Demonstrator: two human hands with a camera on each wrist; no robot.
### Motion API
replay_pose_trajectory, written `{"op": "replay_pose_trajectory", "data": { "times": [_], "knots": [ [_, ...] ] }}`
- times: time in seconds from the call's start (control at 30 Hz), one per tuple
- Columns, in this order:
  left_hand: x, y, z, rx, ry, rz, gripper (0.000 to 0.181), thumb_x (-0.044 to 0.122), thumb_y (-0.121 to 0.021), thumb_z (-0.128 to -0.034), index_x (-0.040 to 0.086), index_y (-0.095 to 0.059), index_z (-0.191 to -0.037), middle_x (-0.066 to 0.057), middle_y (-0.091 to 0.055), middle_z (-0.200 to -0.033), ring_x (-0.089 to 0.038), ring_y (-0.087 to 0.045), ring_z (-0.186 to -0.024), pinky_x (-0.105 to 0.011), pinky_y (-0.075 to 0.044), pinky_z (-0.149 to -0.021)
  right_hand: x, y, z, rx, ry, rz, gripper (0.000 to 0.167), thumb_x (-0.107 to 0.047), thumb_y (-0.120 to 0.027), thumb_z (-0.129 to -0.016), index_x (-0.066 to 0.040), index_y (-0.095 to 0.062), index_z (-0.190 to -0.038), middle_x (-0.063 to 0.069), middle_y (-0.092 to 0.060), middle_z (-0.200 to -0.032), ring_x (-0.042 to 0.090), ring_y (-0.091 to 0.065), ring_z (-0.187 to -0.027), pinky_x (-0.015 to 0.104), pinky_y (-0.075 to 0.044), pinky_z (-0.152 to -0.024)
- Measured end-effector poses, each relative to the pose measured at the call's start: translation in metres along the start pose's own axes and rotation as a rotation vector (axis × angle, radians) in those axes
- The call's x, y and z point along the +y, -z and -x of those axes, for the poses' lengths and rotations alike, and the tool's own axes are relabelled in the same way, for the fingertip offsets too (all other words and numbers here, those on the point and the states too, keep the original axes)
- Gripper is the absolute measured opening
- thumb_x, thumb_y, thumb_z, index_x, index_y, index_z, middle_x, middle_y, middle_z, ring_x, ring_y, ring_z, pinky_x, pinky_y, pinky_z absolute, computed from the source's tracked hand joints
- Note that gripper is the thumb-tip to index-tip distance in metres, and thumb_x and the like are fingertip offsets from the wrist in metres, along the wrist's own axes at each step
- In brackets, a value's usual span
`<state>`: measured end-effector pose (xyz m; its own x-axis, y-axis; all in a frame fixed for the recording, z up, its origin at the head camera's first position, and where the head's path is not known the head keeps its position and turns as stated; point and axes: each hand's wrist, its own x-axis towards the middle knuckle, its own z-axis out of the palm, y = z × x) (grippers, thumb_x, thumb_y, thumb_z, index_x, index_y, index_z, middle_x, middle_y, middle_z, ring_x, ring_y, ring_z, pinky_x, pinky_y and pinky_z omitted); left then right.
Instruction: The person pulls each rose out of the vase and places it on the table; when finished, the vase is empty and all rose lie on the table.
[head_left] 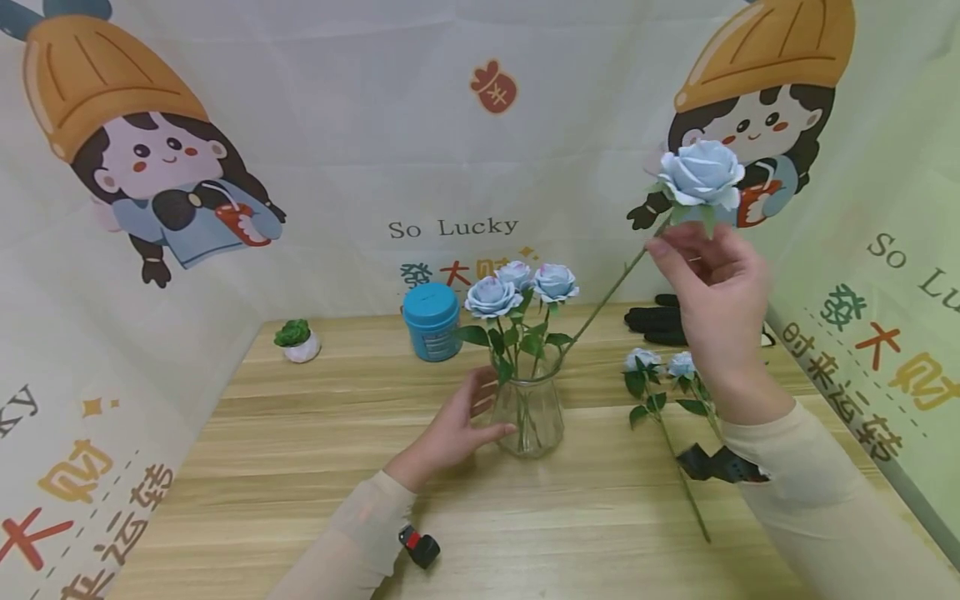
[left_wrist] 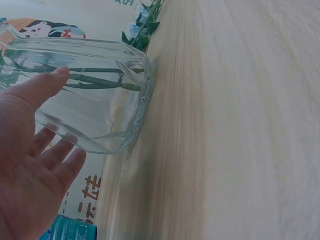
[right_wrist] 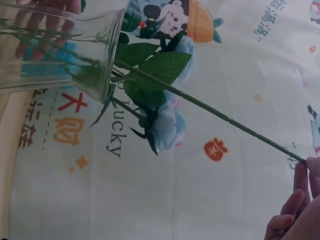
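A clear glass vase [head_left: 528,417] stands upright on the wooden table with several light blue artificial roses [head_left: 492,297] in it. Around its left side my left hand [head_left: 461,421] holds the glass, thumb in front and fingers behind; the left wrist view shows green stems [left_wrist: 95,80] inside. My right hand [head_left: 723,283] pinches a single blue rose [head_left: 701,175] by the stem just under its bloom. This rose's long stem [right_wrist: 230,120] slants down to the left, its lower end within the vase's mouth.
Right of the vase, two more blue roses [head_left: 643,360] lie on the table, partly behind the right arm. Black gloves [head_left: 654,323] lie at the back right. A blue lidded jar [head_left: 431,323] and a small potted succulent [head_left: 298,340] stand by the back. Printed cloth [head_left: 337,125] hangs behind.
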<state>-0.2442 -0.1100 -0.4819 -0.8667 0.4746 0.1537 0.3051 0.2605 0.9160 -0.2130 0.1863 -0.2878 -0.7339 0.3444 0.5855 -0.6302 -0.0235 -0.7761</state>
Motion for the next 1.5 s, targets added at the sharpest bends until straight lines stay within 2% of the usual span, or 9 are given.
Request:
{"op": "replay_pose_trajectory", "data": {
  "times": [0.13, 0.23, 0.33, 0.5, 0.73, 0.93, 1.13, 1.37, 1.5],
  "knots": [
    [-0.001, 0.000, 0.000, -0.001, 0.008, -0.005, 0.085, 0.012, -0.082, -0.0885, 0.010, -0.031, -0.157, -0.014, -0.040, -0.161, -0.034, -0.043, -0.149, -0.045, -0.040, -0.122, -0.001, 0.012, 0.000, 0.035, -0.013, -0.053, 0.015, -0.004, -0.082, -0.087, 0.000, -0.075, -0.099, 0.002, -0.077, -0.090, 0.013, -0.068, -0.081, 0.018, -0.057, -0.076],
    [-0.001, 0.000, 0.001, -0.001, 0.009, -0.008, 0.085, 0.012, -0.082, -0.0888, 0.011, -0.031, -0.157, -0.014, -0.040, -0.161, -0.034, -0.043, -0.149, -0.045, -0.040, -0.122, 0.001, 0.021, 0.003, 0.028, -0.034, -0.033, 0.012, -0.001, -0.080, -0.087, 0.002, -0.075, -0.098, 0.001, -0.078, -0.090, 0.012, -0.069, -0.081, 0.017, -0.057, -0.077],
    [0.000, 0.000, 0.001, 0.001, 0.006, -0.009, 0.085, 0.012, -0.082, -0.0886, 0.010, -0.031, -0.157, -0.014, -0.041, -0.161, -0.035, -0.043, -0.149, -0.046, -0.040, -0.122, 0.006, 0.031, 0.008, 0.000, -0.081, 0.069, 0.010, 0.000, -0.078, -0.089, 0.001, -0.075, -0.098, -0.003, -0.078, -0.089, 0.011, -0.069, -0.080, 0.015, -0.056, -0.073],
    [0.001, 0.000, 0.001, 0.009, -0.006, -0.004, 0.084, 0.011, -0.082, -0.0883, 0.010, -0.032, -0.156, -0.015, -0.041, -0.160, -0.037, -0.043, -0.148, -0.047, -0.040, -0.122, 0.021, 0.044, 0.021, -0.080, -0.149, 0.334, 0.014, -0.011, -0.078, -0.092, -0.004, -0.076, -0.104, -0.016, -0.076, -0.091, 0.006, -0.068, -0.082, 0.013, -0.053, -0.068],
    [0.000, 0.000, 0.001, 0.009, -0.006, -0.003, 0.084, 0.010, -0.082, -0.0881, 0.010, -0.032, -0.156, -0.015, -0.042, -0.160, -0.037, -0.043, -0.148, -0.049, -0.040, -0.122, 0.056, 0.054, 0.037, -0.245, -0.170, 0.510, 0.020, -0.020, -0.078, -0.094, -0.003, -0.075, -0.104, -0.024, -0.072, -0.084, 0.004, -0.061, -0.070, 0.017, -0.047, -0.058],
    [0.000, -0.001, 0.001, 0.006, -0.004, 0.014, 0.083, 0.008, -0.082, -0.0883, 0.008, -0.033, -0.156, -0.016, -0.042, -0.160, -0.038, -0.043, -0.148, -0.051, -0.039, -0.122, 0.087, 0.060, 0.044, -0.445, -0.263, 0.623, 0.018, -0.025, -0.076, -0.095, -0.008, -0.077, -0.102, -0.007, -0.078, -0.088, 0.006, -0.062, -0.074, 0.021, -0.051, -0.061],
    [0.000, -0.002, 0.002, 0.008, -0.002, 0.009, 0.083, 0.008, -0.082, -0.0883, 0.008, -0.032, -0.156, -0.016, -0.041, -0.160, -0.037, -0.043, -0.148, -0.051, -0.039, -0.122, 0.117, 0.059, 0.052, -0.527, -0.351, 0.608, 0.018, -0.018, -0.075, -0.096, -0.002, -0.075, -0.103, 0.013, -0.078, -0.095, 0.002, -0.066, -0.074, 0.021, -0.054, -0.063],
    [-0.001, -0.002, 0.003, 0.007, -0.006, -0.003, 0.082, 0.011, -0.081, -0.0894, 0.009, -0.032, -0.156, -0.016, -0.042, -0.160, -0.037, -0.043, -0.148, -0.052, -0.039, -0.122, 0.141, 0.056, 0.062, -0.610, -0.335, 0.703, 0.013, -0.015, -0.075, -0.095, -0.003, -0.076, -0.099, 0.013, -0.077, -0.089, 0.016, -0.068, -0.075, 0.025, -0.052, -0.063],
    [0.000, -0.002, 0.003, 0.012, -0.011, 0.000, 0.082, 0.010, -0.081, -0.0891, 0.009, -0.033, -0.156, -0.016, -0.042, -0.160, -0.038, -0.043, -0.148, -0.053, -0.039, -0.122, 0.151, 0.054, 0.064, -0.643, -0.321, 0.736, 0.010, -0.014, -0.076, -0.094, -0.004, -0.076, -0.097, 0.010, -0.077, -0.087, 0.014, -0.067, -0.076, 0.027, -0.052, -0.066]
  ]
}}
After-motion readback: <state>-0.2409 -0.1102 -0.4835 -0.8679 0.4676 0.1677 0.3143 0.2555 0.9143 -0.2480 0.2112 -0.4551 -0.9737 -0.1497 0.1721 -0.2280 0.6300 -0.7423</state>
